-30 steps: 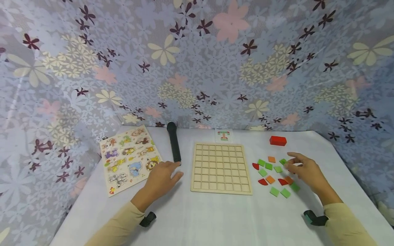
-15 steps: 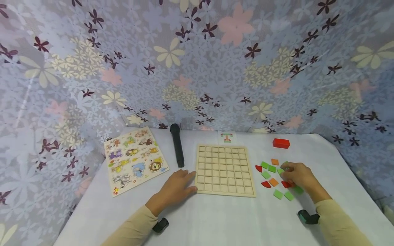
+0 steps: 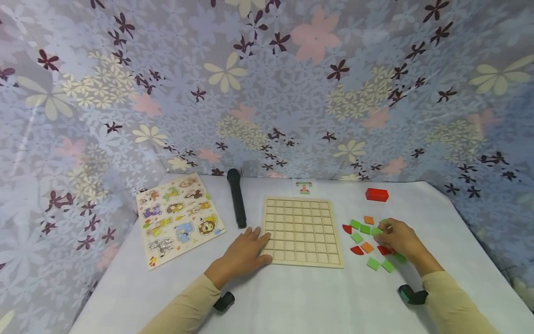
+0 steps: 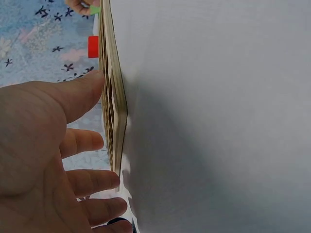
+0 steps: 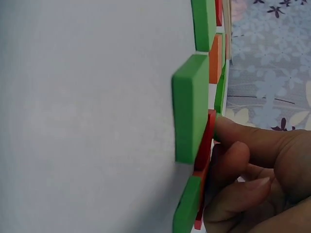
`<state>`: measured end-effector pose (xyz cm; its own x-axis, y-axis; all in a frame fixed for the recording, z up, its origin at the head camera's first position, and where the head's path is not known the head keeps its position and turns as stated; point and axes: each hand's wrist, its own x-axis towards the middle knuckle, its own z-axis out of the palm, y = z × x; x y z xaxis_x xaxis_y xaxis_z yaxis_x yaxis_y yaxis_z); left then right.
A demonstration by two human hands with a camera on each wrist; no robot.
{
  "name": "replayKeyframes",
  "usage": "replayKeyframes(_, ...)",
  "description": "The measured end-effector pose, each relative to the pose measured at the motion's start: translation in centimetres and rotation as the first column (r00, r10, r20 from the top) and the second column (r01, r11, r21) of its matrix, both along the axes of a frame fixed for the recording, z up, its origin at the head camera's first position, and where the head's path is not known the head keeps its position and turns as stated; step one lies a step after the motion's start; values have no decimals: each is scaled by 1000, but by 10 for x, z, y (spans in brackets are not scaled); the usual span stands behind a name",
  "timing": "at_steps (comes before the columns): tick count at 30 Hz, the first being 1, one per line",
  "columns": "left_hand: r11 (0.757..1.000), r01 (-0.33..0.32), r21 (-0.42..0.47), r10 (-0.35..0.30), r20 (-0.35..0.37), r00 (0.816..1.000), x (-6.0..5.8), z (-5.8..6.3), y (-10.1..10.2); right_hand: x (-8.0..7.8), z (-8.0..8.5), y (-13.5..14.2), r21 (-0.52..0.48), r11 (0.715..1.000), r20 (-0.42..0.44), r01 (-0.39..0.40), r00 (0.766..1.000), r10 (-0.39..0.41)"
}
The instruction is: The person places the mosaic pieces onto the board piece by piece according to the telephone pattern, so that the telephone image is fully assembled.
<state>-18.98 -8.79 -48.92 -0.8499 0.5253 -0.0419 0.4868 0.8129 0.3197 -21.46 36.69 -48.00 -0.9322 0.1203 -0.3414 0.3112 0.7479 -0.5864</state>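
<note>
My left hand (image 3: 244,255) lies with fingers extended at the left edge of a wooden grid board (image 3: 300,232); in the left wrist view its thumb (image 4: 85,94) reaches the board's rim. On the right, my right hand (image 3: 399,239) bends over a spread of small coloured tiles. Its thumb and fingers pinch a green square tile (image 3: 377,231), partly hidden by the fingertips. Around it lie several green squares, orange squares such as this orange tile (image 3: 367,247), and red quarter-round pieces such as this red piece (image 3: 356,250). Under the right fingers, some tiles are partly covered.
A pattern card (image 3: 304,187) lies behind the grid board, and a red block (image 3: 377,194) stands at the back right. To the left are a black microphone (image 3: 237,199) and an animal puzzle board (image 3: 179,220). Floral cloth (image 3: 267,93) hangs behind the white table.
My left hand has moved right, from beside the microphone to the grid board's left edge. My right hand has lowered leftward onto the tiles and closed its fingertips on a green one.
</note>
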Motion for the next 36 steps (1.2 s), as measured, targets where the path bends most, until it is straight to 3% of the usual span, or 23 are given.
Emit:
replayKeyframes(4, 1000, 3, 4, -3, 14, 1000, 0, 2, 0, 2, -1, 0, -148, 989, -2, 25, 1000, -26)
replayKeyframes(8, 1000, 4, 12, -5, 28, 1000, 1, 6, 3, 0, 3, -2, -327, 942, -36, 77, 995, -94)
replayKeyframes(11, 1000, 1, 7, -1, 38, 999, 1, 7, 5, -4, 7, -10, -455, 887, -74, 78, 989, -125)
replayKeyframes(15, 1000, 4, -14, -4, 37, 999, -1, 8, 8, -11, 11, -27, -605, 796, -121, 20, 986, -117)
replayKeyframes(17, 1000, 6, -22, -6, 28, 1000, -2, 9, 9, -17, 13, -38, -662, 750, -130, -6, 986, -106)
replayKeyframes(21, 999, 8, -36, -7, 11, 1000, -3, 7, 10, -32, 15, -65, -725, 688, -119, -31, 990, -81)
replayKeyframes(31, 998, -19, -54, 22, 49, 999, -3, 2, 13, -60, 12, -141, -714, 691, -119, -111, 992, 37)
replayKeyframes(36, 997, -11, -78, 14, 40, 999, -4, 2, 16, -71, 7, -173, -681, 719, -104, -137, 990, 91)
